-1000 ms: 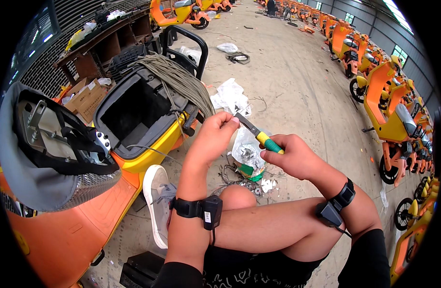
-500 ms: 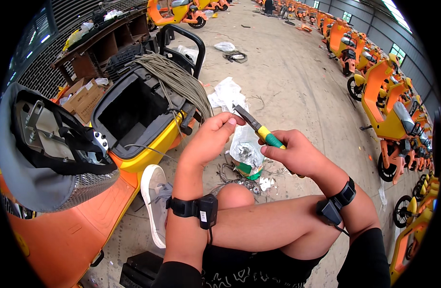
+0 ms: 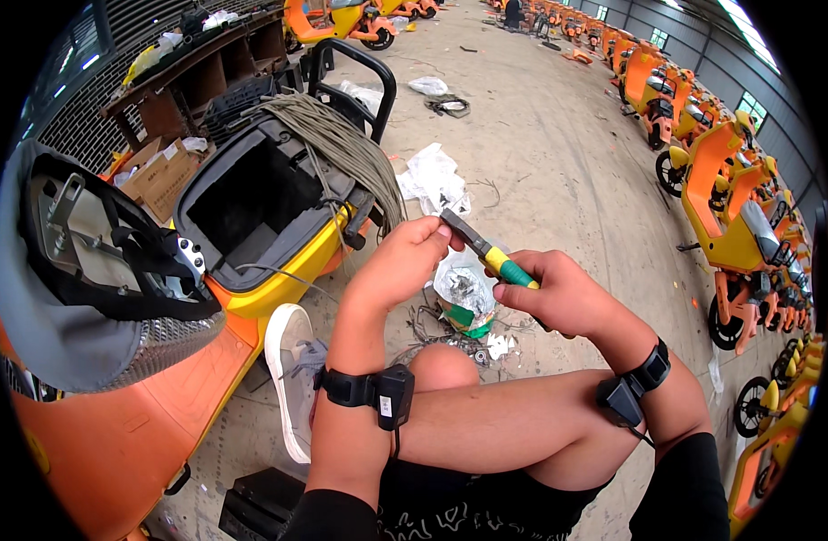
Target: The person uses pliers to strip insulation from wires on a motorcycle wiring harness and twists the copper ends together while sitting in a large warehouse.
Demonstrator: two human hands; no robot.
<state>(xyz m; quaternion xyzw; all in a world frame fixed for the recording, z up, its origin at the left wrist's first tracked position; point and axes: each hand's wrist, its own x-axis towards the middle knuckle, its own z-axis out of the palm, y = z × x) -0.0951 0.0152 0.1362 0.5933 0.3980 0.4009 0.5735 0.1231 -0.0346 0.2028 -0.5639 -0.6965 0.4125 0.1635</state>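
Observation:
My right hand [image 3: 563,290] is wrapped round the green and yellow handle of a pair of pliers [image 3: 469,237]. The dark metal jaws point up and to the left. Beside their tip, my left hand [image 3: 394,264] is closed, thumb and fingers pinched together. What it pinches, if anything, is too small to make out. Below the pliers, on the floor, stands an open white and green bag [image 3: 466,293] with silvery bits in it. Scraps of wire and broken white pieces [image 3: 501,346] lie around it.
To my left an orange and yellow scooter [image 3: 130,433] has its seat [image 3: 80,338] tipped up over an open dark storage box [image 3: 252,212]. A bundle of grey cable [image 3: 337,149] drapes over the box's edge. Rows of scooters [image 3: 716,194] line the right side.
The pliers' jaws have dipped slightly, and the left fingertips now sit closer to the tip. My left hand has shifted a little right; the right hand keeps its grip.

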